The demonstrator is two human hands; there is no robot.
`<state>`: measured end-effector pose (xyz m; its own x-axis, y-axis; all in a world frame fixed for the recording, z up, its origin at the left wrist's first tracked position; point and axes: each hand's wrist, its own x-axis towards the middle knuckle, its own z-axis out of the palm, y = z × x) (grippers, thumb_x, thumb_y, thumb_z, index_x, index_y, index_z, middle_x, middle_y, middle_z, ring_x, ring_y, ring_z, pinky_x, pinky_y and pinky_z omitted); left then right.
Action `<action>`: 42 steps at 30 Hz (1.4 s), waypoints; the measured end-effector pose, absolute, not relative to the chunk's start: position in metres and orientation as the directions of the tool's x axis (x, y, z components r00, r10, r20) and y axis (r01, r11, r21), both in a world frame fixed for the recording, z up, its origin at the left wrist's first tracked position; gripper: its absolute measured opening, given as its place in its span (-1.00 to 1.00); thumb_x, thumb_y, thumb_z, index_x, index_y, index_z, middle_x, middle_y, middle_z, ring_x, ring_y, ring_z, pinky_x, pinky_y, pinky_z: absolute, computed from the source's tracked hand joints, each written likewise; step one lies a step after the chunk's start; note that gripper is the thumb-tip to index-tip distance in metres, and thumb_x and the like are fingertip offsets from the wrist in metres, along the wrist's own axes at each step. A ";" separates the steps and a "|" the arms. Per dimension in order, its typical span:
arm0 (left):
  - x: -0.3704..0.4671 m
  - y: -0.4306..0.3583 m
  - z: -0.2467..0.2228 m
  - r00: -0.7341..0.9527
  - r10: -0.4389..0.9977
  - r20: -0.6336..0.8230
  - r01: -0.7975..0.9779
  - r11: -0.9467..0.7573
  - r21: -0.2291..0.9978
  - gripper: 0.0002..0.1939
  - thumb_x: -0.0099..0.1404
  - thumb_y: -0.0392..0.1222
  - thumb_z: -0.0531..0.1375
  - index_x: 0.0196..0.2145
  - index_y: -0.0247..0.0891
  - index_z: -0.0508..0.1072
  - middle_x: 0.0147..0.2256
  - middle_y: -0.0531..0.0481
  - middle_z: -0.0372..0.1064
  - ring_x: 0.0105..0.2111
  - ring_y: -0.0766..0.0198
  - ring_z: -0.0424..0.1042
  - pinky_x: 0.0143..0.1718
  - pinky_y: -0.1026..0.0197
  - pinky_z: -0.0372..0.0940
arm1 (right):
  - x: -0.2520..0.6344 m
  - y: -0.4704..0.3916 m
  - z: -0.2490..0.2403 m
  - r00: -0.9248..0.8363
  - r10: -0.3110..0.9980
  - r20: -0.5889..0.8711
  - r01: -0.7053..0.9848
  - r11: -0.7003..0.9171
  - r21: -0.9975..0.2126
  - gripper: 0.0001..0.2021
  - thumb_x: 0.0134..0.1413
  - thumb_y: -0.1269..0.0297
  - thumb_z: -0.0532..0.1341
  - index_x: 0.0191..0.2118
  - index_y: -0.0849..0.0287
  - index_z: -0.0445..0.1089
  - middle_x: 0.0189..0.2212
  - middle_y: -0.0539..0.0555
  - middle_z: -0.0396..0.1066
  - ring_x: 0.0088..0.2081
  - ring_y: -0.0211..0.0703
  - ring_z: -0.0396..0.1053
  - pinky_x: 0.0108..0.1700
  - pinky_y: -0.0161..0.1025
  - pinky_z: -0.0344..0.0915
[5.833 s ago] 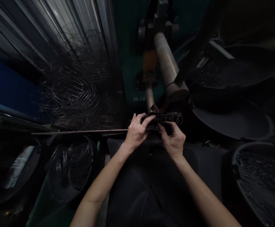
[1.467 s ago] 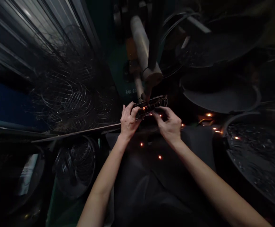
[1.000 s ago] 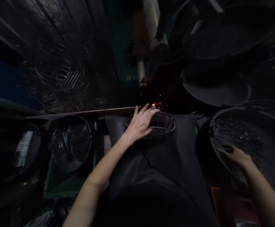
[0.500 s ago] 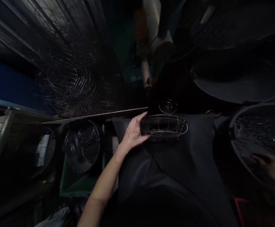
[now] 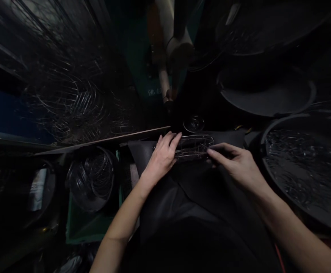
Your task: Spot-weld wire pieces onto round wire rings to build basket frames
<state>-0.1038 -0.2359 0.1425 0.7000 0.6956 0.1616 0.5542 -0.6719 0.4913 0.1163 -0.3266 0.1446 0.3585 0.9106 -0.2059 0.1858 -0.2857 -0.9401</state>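
Wire basket (image 5: 195,147) sits on dark cloth (image 5: 210,189) over my lap; my left hand (image 5: 163,159) grips its left end, my right hand (image 5: 236,163) pinches the right rim.

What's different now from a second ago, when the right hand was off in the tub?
The right hand has come back from the tub of wire pieces on the right and its fingertips now meet the right end of the wire basket. The left hand kept its hold on the basket's left end on the dark lap cloth. No sparks show now.
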 end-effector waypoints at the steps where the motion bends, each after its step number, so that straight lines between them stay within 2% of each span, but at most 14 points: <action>1: -0.105 -0.236 0.142 0.707 0.690 0.153 0.550 -0.673 0.495 -0.11 0.12 -0.44 0.22 0.32 -0.30 -0.12 0.23 -0.28 0.07 0.31 -0.02 0.01 0.33 -0.19 -0.06 | 0.108 -0.321 0.151 0.333 0.911 -0.244 0.158 -0.310 -0.938 -0.66 0.00 0.04 0.36 -0.22 0.22 0.49 -0.39 0.09 0.47 -0.42 -0.19 0.43 -0.42 -0.34 0.35; 4: -0.110 -0.235 0.143 0.720 0.670 0.182 0.497 -0.681 0.538 -0.18 0.18 -0.43 0.15 0.31 -0.26 -0.13 0.24 -0.24 0.09 0.30 0.06 0.05 0.33 -0.13 -0.03 | 0.097 -0.311 0.158 0.298 0.901 -0.314 0.103 -0.357 -0.928 -0.65 -0.05 0.01 0.38 -0.29 0.22 0.47 -0.47 0.05 0.45 -0.49 -0.24 0.40 -0.47 -0.37 0.30; 7: -0.112 -0.235 0.146 0.701 0.664 0.259 0.426 -0.682 0.594 -0.28 0.23 -0.35 0.13 0.28 -0.18 -0.08 0.22 -0.19 0.15 0.28 0.09 0.11 0.32 -0.11 0.01 | 0.093 -0.304 0.153 0.301 0.906 -0.299 0.145 -0.353 -0.924 -0.65 -0.02 -0.01 0.34 -0.28 0.20 0.45 -0.48 0.03 0.45 -0.51 -0.25 0.37 -0.48 -0.35 0.28; 9: -0.110 -0.235 0.149 0.672 0.673 0.309 0.413 -0.687 0.598 -0.32 0.24 -0.34 0.12 0.26 -0.16 -0.05 0.18 -0.17 0.21 0.26 0.09 0.15 0.31 -0.12 0.05 | 0.088 -0.297 0.151 0.337 0.915 -0.224 0.246 -0.315 -0.916 -0.67 0.00 0.00 0.32 -0.28 0.19 0.46 -0.48 0.02 0.44 -0.52 -0.26 0.35 -0.47 -0.34 0.26; 12: -0.104 -0.232 0.154 0.638 0.683 0.356 0.469 -0.711 0.524 -0.34 0.21 -0.39 0.12 0.23 -0.22 0.01 0.13 -0.19 0.26 0.24 0.07 0.19 0.29 -0.13 0.09 | 0.075 -0.285 0.158 0.398 0.915 -0.065 0.412 -0.242 -0.878 -0.72 0.04 0.04 0.28 -0.32 0.18 0.47 -0.51 -0.01 0.42 -0.53 -0.29 0.32 -0.45 -0.35 0.22; 16: -0.095 -0.225 0.156 0.585 0.698 0.412 0.581 -0.716 0.388 -0.40 0.18 -0.48 0.13 0.17 -0.29 0.14 0.10 -0.20 0.31 0.21 0.05 0.24 0.27 -0.10 0.14 | 0.060 -0.272 0.172 0.420 0.906 0.049 0.457 -0.164 -0.874 -0.74 0.07 0.06 0.23 -0.38 0.18 0.44 -0.52 -0.02 0.42 -0.54 -0.30 0.32 -0.44 -0.35 0.23; 19: -0.092 -0.222 0.156 0.552 0.687 0.473 0.609 -0.719 0.335 -0.45 0.19 -0.49 0.12 0.14 -0.29 0.19 0.07 -0.19 0.34 0.19 0.06 0.28 0.26 -0.10 0.17 | 0.058 -0.266 0.171 0.423 0.898 0.118 0.501 -0.124 -0.857 -0.73 0.06 0.05 0.22 -0.40 0.18 0.43 -0.52 0.00 0.42 -0.54 -0.28 0.32 -0.46 -0.35 0.24; 26: -0.086 -0.217 0.148 0.523 0.698 0.490 0.626 -0.704 0.334 -0.45 0.19 -0.50 0.10 0.14 -0.29 0.20 0.07 -0.18 0.33 0.20 0.09 0.27 0.26 -0.09 0.17 | 0.058 -0.254 0.153 0.392 0.851 0.350 0.600 0.052 -0.799 -0.80 0.13 0.16 0.21 -0.35 0.19 0.41 -0.47 0.01 0.44 -0.51 -0.29 0.35 -0.43 -0.37 0.29; 31: -0.082 -0.212 0.143 0.500 0.705 0.504 0.632 -0.694 0.344 -0.44 0.17 -0.52 0.08 0.13 -0.30 0.21 0.05 -0.17 0.34 0.19 0.08 0.27 0.25 -0.09 0.18 | 0.059 -0.248 0.148 0.372 0.800 0.470 0.675 0.115 -0.729 -0.84 0.15 0.19 0.20 -0.32 0.18 0.40 -0.45 0.02 0.44 -0.46 -0.24 0.39 -0.41 -0.34 0.31; 36: -0.079 -0.205 0.143 0.479 0.703 0.527 0.625 -0.694 0.357 -0.50 0.25 -0.49 0.04 0.14 -0.28 0.22 0.05 -0.18 0.34 0.21 0.09 0.25 0.25 -0.10 0.18 | 0.062 -0.240 0.148 0.370 0.778 0.508 0.706 0.120 -0.698 -0.83 0.16 0.16 0.19 -0.33 0.15 0.39 -0.43 0.05 0.46 -0.42 -0.19 0.42 -0.36 -0.29 0.35; 42: -0.077 -0.197 0.143 0.481 0.689 0.542 0.618 -0.705 0.349 -0.47 0.22 -0.51 0.04 0.14 -0.28 0.22 0.08 -0.18 0.32 0.23 0.12 0.21 0.28 -0.09 0.14 | 0.063 -0.233 0.152 0.364 0.765 0.531 0.709 0.141 -0.690 -0.83 0.16 0.16 0.19 -0.33 0.15 0.38 -0.42 0.05 0.45 -0.41 -0.19 0.41 -0.30 -0.27 0.36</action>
